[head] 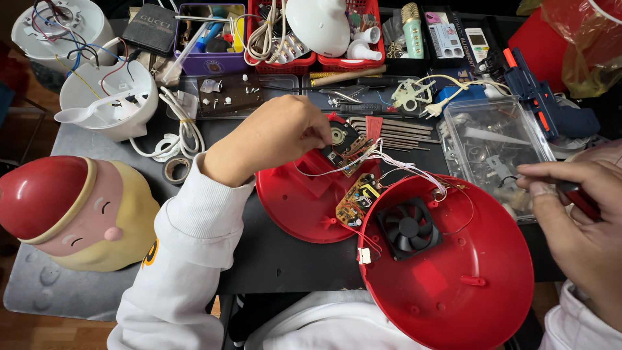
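**With the red housing split open, both halves lie flat so the insides are reachable**

While the wires still tie the two red shells together, they sit side by side on the dark table (pixel 285 259), insides up, which keeps the wiring slack. The left hand (pixel 275 139) reaches over the smaller shell (pixel 298 201), fingertips pinched together on the small board with the round part (pixel 342 144) at its far edge, apparently to steady it. The right hand (pixel 576 214) is curled closed around a dark red-handled tool (pixel 580 198), held off to the side above the clear plastic parts box (pixel 499 146); can't tell what kind of tool.

Counting: two red shells, the bigger one (pixel 453 285) nearest the body, one black fan (pixel 408 228) in it, one yellowish circuit board (pixel 357 199) between them, one white connector (pixel 363 255). One red-capped figurine cover (pixel 71 214) parked far left, out of the way.
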